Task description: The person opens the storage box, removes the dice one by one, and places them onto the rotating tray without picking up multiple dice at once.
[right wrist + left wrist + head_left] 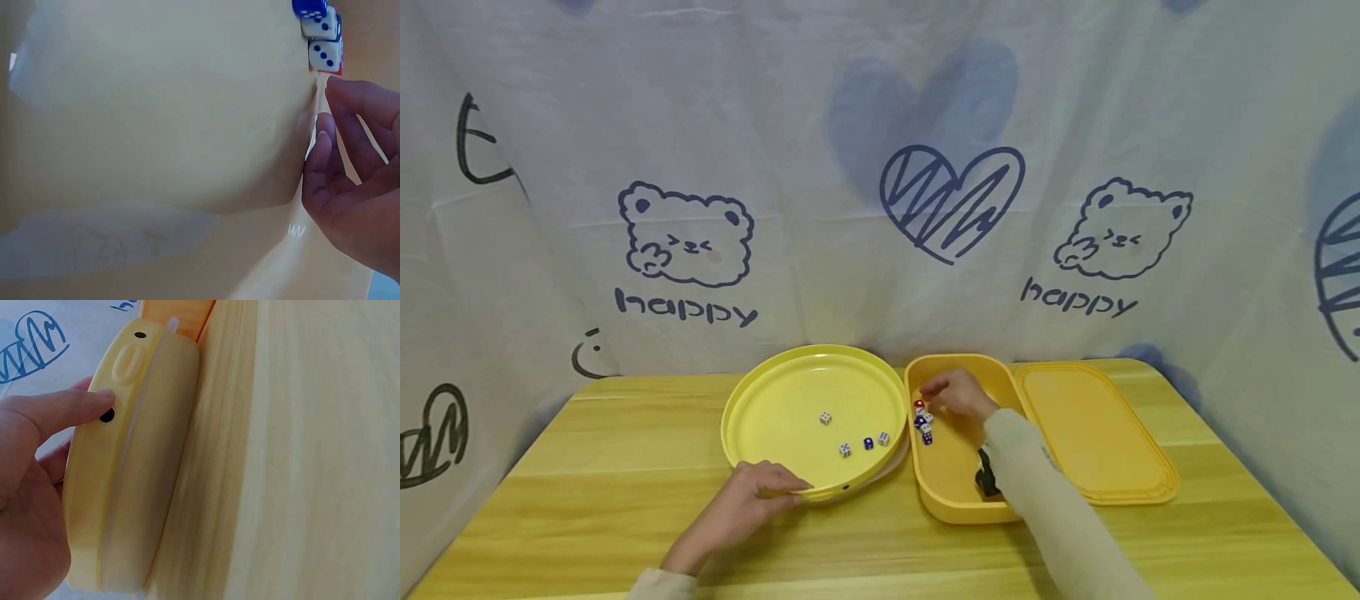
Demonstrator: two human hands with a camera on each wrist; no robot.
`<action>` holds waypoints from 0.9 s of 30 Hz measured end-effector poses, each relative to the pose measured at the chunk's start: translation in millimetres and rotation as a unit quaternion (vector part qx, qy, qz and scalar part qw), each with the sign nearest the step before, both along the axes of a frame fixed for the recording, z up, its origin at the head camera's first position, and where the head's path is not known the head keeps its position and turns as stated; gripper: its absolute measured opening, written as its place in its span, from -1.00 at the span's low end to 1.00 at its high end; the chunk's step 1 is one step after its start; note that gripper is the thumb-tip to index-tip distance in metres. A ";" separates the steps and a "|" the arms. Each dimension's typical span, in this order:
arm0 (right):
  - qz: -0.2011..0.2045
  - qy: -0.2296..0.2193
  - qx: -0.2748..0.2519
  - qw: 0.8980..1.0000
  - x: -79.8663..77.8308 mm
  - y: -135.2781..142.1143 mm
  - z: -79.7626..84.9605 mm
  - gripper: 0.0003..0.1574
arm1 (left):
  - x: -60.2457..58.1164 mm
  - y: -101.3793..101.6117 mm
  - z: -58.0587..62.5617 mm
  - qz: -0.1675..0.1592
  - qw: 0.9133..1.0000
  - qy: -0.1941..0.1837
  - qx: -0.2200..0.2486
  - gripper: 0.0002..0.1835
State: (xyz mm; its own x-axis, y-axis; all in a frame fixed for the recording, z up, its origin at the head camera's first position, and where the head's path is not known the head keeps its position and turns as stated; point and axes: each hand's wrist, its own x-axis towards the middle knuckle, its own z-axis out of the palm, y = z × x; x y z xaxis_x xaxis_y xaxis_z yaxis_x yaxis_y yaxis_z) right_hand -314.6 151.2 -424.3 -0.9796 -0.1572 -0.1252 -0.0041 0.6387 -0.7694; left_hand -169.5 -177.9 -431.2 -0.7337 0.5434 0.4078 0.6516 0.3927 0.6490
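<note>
My left hand [741, 504] grips the near rim of a round yellow tray [782, 412], thumb [78, 407] on its outer side beside the black eye-like dots. Three white dice [825, 417] and a blue die [868, 443] lie in the tray. Inside an orange rectangular box [955, 505], my right hand [961, 394] is at the far left, fingers bent. Its fingertips [335, 82] are just beside a row of dice [325, 55] in white, blue and red along the left wall. Nothing shows between thumb and fingers.
A black object [987, 477] lies at the near end of the box, partly behind the right sleeve. The flat orange lid [1090, 433] rests on the wooden table [587, 467] right of the box. A printed white cloth [820, 275] hangs behind.
</note>
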 end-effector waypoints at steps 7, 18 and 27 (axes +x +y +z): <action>-0.002 -0.007 -0.012 1.000 0.8 -1.9 -1.9 -0.68 | 0.6 -0.9 0.2 0.002 1.000 0.000 0.001 -0.86; 0.007 -0.002 -0.023 1.000 1.0 -6.7 -6.3 -0.72 | 1.0 -1.9 0.6 0.004 1.000 -0.006 0.003 -0.86; 0.019 0.006 -0.009 1.000 -3.0 -4.6 -10.7 -0.79 | 0.0 -1.7 0.2 0.003 1.000 -0.011 -0.001 -0.86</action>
